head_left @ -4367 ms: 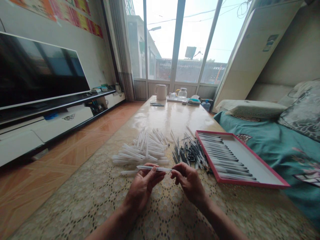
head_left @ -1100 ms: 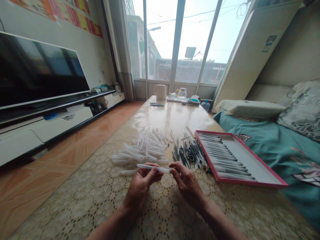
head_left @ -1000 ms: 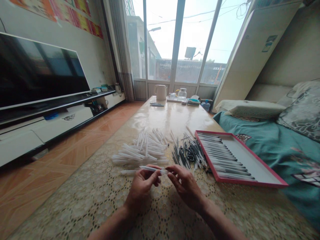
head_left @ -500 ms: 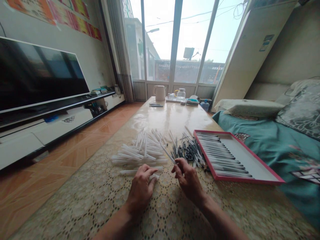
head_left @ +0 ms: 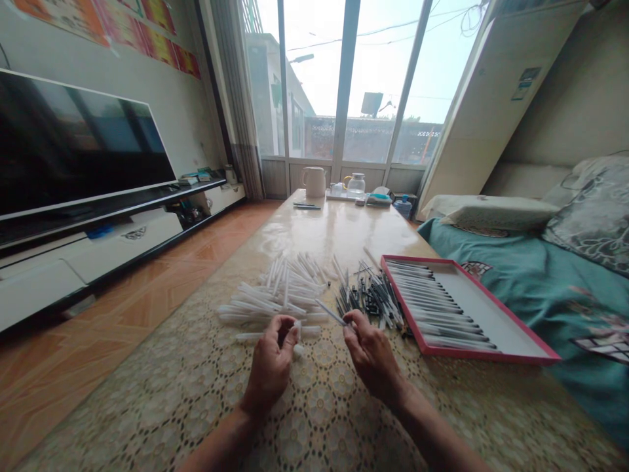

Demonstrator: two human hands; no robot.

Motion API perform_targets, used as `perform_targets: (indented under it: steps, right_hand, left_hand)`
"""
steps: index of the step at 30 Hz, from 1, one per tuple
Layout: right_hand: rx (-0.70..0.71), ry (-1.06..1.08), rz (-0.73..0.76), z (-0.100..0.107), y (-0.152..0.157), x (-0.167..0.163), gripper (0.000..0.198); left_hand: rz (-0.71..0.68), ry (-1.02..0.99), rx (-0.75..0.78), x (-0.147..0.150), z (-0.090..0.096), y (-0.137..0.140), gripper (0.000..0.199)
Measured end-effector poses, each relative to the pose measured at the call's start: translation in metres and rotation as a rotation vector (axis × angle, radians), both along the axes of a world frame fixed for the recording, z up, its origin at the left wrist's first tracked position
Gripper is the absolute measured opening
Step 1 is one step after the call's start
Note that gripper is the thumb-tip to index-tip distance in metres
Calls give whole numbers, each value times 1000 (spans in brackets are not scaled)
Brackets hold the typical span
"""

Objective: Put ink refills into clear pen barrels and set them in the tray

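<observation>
My right hand (head_left: 366,344) pinches a thin pen refill (head_left: 330,313) that slants up and left from the fingers. My left hand (head_left: 274,351) is closed, thumb against fingers, round a whitish translucent pen barrel (head_left: 297,330); most of it is hidden by the hand. Just beyond the left hand lies a loose pile of white pen barrels (head_left: 268,303). Dark-ended pen parts (head_left: 371,295) are heaped past the right hand, against the tray. In the red-rimmed tray (head_left: 511,357), several assembled-looking pens (head_left: 432,308) lie side by side in a row.
The table (head_left: 314,426) has a patterned lace-like cover. At its far end stand a beige jug (head_left: 313,182) and a glass pitcher (head_left: 356,187). A sofa with a teal cover (head_left: 496,262) borders the right side; a TV cabinet (head_left: 122,236) stands at the left.
My left hand has risen slightly from the tabletop and closed on a white barrel. The right hand stays nearly in place, its refill now tipped lower toward the left.
</observation>
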State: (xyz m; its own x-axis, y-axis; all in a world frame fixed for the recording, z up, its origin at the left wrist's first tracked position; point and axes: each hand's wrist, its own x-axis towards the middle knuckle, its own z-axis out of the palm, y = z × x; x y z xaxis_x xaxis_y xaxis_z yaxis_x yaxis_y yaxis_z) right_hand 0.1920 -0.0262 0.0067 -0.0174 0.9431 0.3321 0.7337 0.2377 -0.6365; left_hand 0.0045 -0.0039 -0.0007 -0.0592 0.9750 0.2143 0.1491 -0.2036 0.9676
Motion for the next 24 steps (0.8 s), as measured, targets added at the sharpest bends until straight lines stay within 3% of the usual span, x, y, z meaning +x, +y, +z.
perform_targets:
  steps: [6, 10, 17, 24]
  right_hand:
    - [63, -148, 121, 8, -8, -8, 22]
    - [85, -216, 130, 10, -11, -10, 16]
    - [72, -235, 134, 10, -11, -9, 14]
    - [72, -327, 188, 6, -8, -4, 19]
  left_hand:
    - [-1, -416, -178, -3, -1, 7, 30]
    - [-3, -592, -311, -4, 0, 9, 31]
    - [-41, -560, -352, 0, 4, 4, 30]
    - [-166, -530, -356, 1, 3, 2, 23]
